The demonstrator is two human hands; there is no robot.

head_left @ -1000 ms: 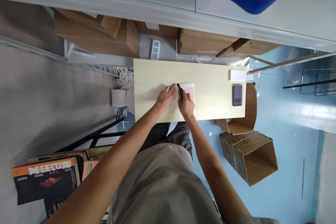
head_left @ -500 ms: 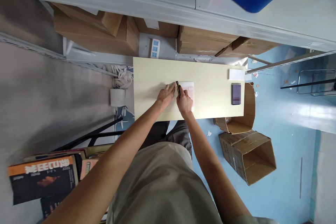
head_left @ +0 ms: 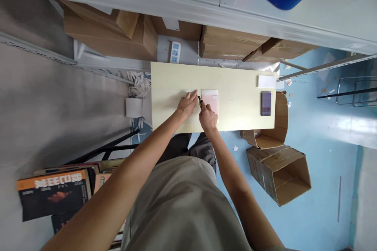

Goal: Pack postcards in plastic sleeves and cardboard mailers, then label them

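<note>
My right hand [head_left: 208,118] is closed around a black and yellow utility knife [head_left: 200,102], whose front end points away from me. Under and beside that hand lies a pink and white flat booklet or packet [head_left: 210,97], its lower part partly covered by my fingers. The knife is along the packet's left edge; whether its blade touches anything is too small to tell. My left hand [head_left: 187,104] rests to the left with fingers stretched out on the pale yellow tabletop [head_left: 235,106]. Whatever may be beneath its fingertips is hidden.
On the table's right side lie a white box [head_left: 266,81] and a dark phone-like rectangle [head_left: 266,104]. A power strip [head_left: 175,52] stands behind the table. Open cardboard boxes [head_left: 279,172] are on the floor at right, and magazines [head_left: 53,196] are stacked at lower left.
My right hand and the knife have moved slightly toward me, away from my left fingertips. More of the pink packet's upper left shows. My left hand stays nearly in place.
</note>
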